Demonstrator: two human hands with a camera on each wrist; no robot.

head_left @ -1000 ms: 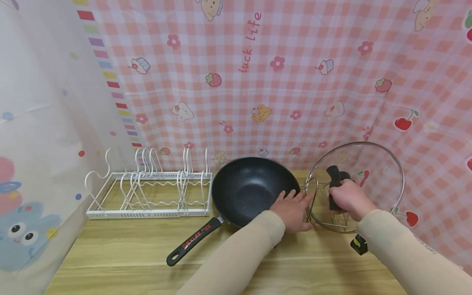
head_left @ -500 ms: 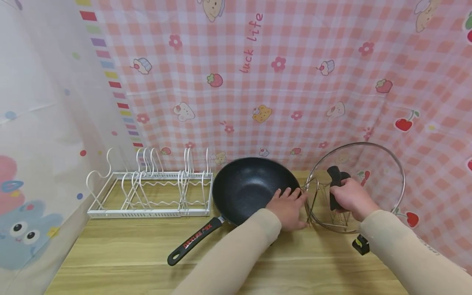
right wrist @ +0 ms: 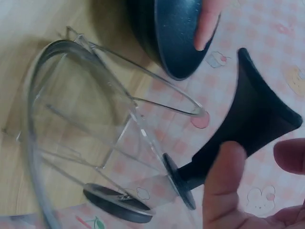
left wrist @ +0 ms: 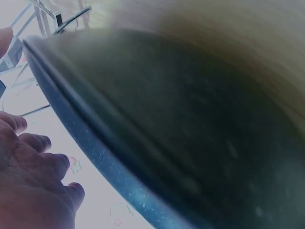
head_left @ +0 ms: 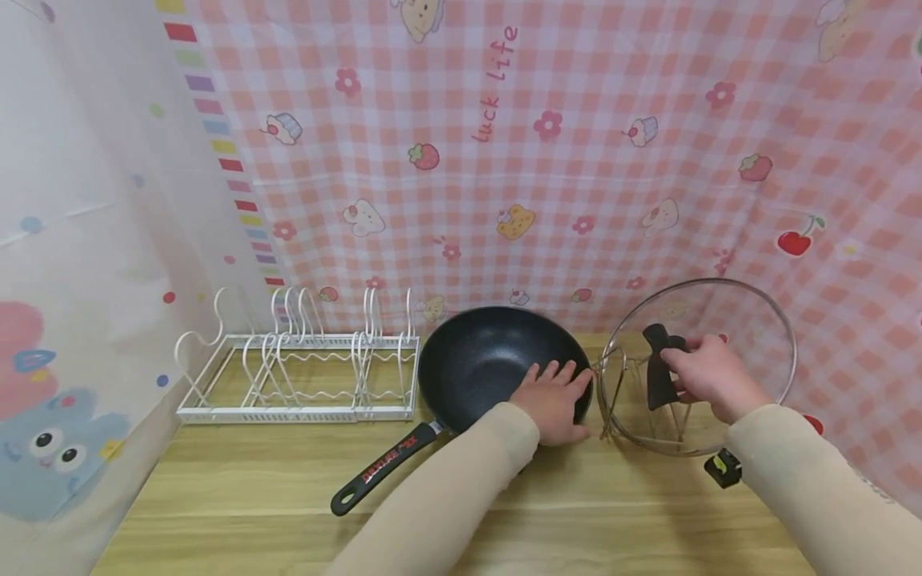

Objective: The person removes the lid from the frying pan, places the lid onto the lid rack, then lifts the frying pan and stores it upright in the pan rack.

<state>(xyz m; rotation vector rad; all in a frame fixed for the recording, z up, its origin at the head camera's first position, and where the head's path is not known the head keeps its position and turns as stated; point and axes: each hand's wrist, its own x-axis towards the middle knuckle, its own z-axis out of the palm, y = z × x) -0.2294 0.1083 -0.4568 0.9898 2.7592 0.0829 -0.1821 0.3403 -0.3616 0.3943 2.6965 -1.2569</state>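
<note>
Right hand: we see the right hand [head_left: 709, 372] at the black knob [head_left: 661, 376] of the glass lid [head_left: 738, 328], with two digits [right wrist: 226, 176] standing apart and pink cloth showing between them; one digit crosses in front of the knob's narrow part, the other lies just beside its flared end, and we cannot tell how firmly either touches.
Glass lid: we find it on edge in the wire stand [right wrist: 135, 99], to the right of the pan, its knob pointing left, toward the pan.
Left hand: we see the left hand [head_left: 551, 408] palm down with fingers spread, over the right side of the black pan [head_left: 493, 368]; we cannot tell how much of it presses the rim.
Pan: we have it between the wire stand and the white rack [head_left: 288, 415], its handle [head_left: 385, 468] reaching toward the front left.
Surface: we see wood grain on the table [head_left: 288, 496] beneath everything.
</note>
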